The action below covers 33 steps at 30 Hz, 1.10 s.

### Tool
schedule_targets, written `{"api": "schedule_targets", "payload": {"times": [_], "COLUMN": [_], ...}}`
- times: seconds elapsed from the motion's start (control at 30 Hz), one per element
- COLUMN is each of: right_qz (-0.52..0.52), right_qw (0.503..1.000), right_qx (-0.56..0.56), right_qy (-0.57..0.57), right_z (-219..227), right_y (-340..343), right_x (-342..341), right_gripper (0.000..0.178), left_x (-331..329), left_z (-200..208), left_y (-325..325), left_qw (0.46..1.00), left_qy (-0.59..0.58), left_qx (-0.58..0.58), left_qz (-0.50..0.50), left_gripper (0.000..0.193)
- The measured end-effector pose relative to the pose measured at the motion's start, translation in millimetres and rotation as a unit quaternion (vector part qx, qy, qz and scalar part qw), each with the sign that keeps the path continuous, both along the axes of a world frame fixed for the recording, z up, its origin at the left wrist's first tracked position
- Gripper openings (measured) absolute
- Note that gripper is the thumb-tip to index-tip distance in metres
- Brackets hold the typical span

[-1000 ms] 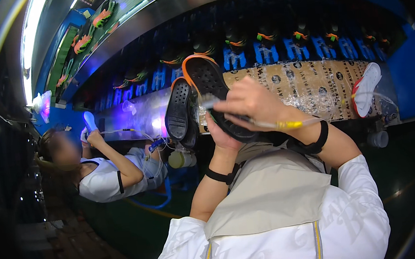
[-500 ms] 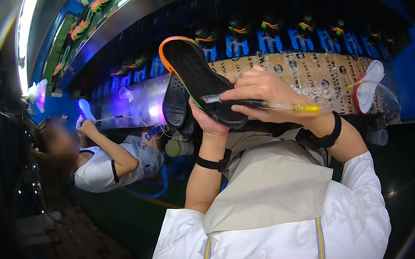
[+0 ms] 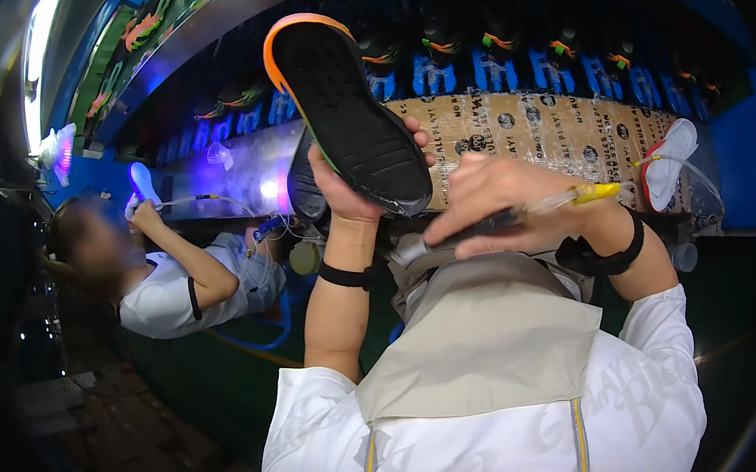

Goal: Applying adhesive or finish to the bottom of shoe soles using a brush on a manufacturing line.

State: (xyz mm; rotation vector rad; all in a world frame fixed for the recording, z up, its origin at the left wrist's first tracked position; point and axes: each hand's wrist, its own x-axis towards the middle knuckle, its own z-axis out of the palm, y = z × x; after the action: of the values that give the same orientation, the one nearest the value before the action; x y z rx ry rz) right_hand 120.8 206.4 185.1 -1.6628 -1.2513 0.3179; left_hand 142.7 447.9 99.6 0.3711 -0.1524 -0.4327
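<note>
A black shoe sole (image 3: 337, 106) with an orange-to-green rim stands tilted up in my left hand (image 3: 348, 192), its black inner face toward me. My fingers wrap round its lower end, with some fingertips showing past the right edge. Just in front of my apron, my right hand (image 3: 503, 189) grips a dark-handled brush (image 3: 488, 224), its pale bristle end pointing left and apart from the sole. A clear tube with a yellow fitting (image 3: 595, 192) runs back from the brush over my right wrist. Behind the held sole, a second black sole (image 3: 305, 188) is partly hidden.
Cardboard sheeting (image 3: 521, 136) covers the bench. A white and red sole (image 3: 670, 164) lies at its right end, beside a thin hose. Blue holders (image 3: 494, 71) with dark and orange shoe parts line the back. At left, a co-worker (image 3: 181, 274) holds a pale sole (image 3: 142, 182).
The brush has come off the sole and moved down toward my apron. My left hand has raised the sole and turned its inner face more toward me.
</note>
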Motion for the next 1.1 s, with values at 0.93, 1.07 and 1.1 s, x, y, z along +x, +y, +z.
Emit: {"api": "schedule_targets", "payload": {"times": [0.93, 1.07, 1.1], "right_qz": [-0.063, -0.071, -0.027], "right_qw": [0.985, 0.981, 0.991], "right_qx": [-0.066, -0.094, -0.073], "right_qy": [-0.145, -0.152, -0.112], "right_z": [-5.0, -6.2, -5.8], "right_y": [-9.6, -11.4, -12.0], "right_x": [9.1, 8.8, 9.0], "right_gripper": [0.035, 0.028, 0.027], "left_x": [54.2, 58.5, 51.6], "left_z": [36.3, 27.9, 28.7], "left_y": [16.2, 15.7, 12.2], "left_qw": [0.961, 0.952, 0.951], "left_qy": [-0.003, 0.007, 0.033], "left_qx": [0.218, 0.23, 0.259], "left_qz": [-0.171, -0.203, -0.163], "left_gripper": [0.05, 0.049, 0.046]}}
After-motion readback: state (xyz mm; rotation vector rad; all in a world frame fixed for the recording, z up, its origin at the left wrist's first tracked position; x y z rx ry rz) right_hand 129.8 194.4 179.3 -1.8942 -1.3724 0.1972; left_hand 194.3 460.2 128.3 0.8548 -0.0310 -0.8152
